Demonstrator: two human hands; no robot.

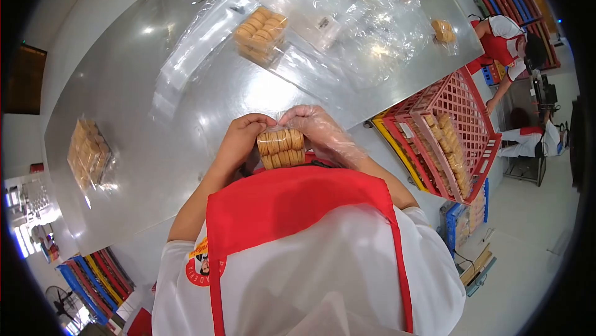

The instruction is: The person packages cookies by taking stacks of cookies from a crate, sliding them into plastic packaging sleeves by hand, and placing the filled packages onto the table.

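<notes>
A clear plastic bag of cookies (281,148), stacked in rows, is held upright close to my red apron at the table's near edge. My left hand (249,130), bare, pinches the top of the bag on its left side. On the other side my right hand (315,126), in a clear plastic glove, grips the gathered bag top with its fingers closed. The fingertips of both hands nearly meet above the cookies. Beyond them on the metal table (186,149) lies another bag of cookies (261,35).
Flat clear bags (323,13) spread over the far table. More packed cookies (90,153) lie at left, with a small pack (443,30) at far right. Red crates (444,131) holding cookies stand right of the table. Two people (506,41) are farther right.
</notes>
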